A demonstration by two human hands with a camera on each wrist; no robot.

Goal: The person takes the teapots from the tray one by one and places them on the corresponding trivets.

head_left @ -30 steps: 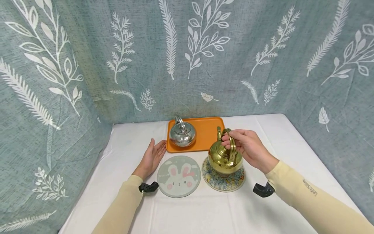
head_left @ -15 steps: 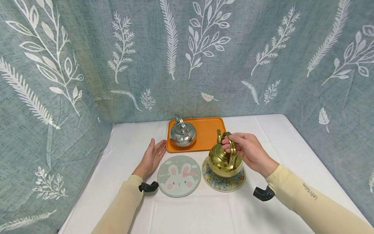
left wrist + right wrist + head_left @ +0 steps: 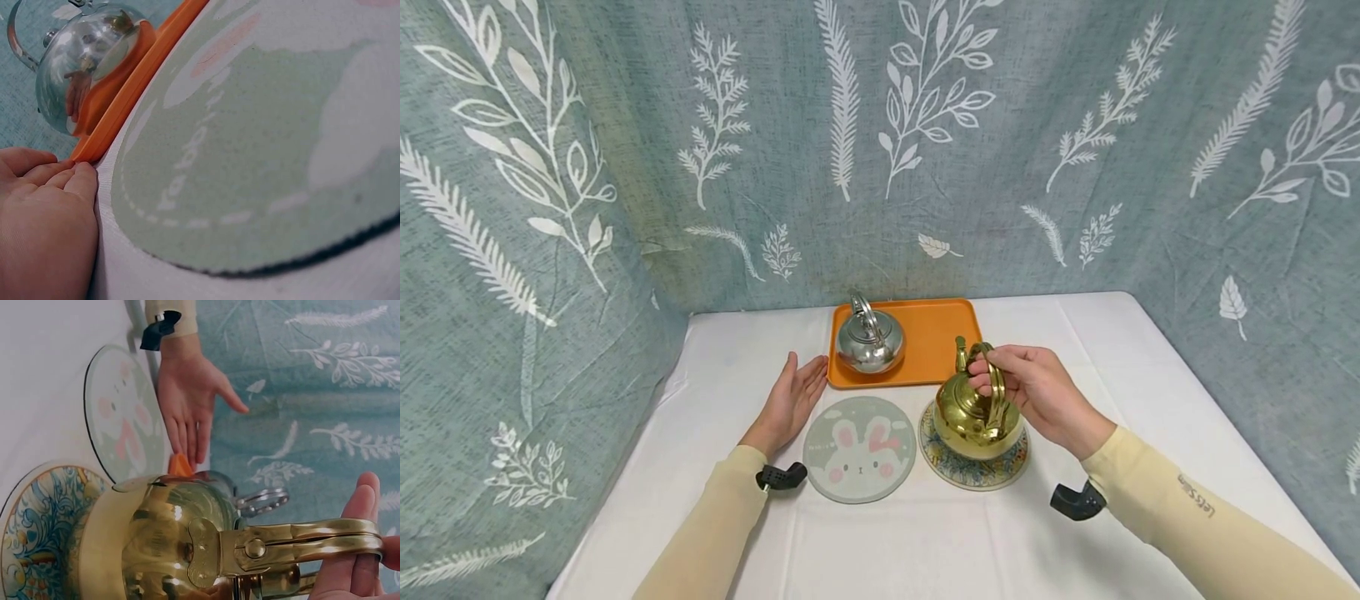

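Golden kettle, right grip on handle

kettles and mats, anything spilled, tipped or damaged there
Nothing stands out. The gold kettle looks upright over the patterned mat, the silver kettle stands upright on the tray, the rabbit mat lies flat, and no spill or damage shows.

Both sleeves are pale yellow — dark lettering on the right — with black wrist pieces.

2 ea. kettles, mats; 1 tray
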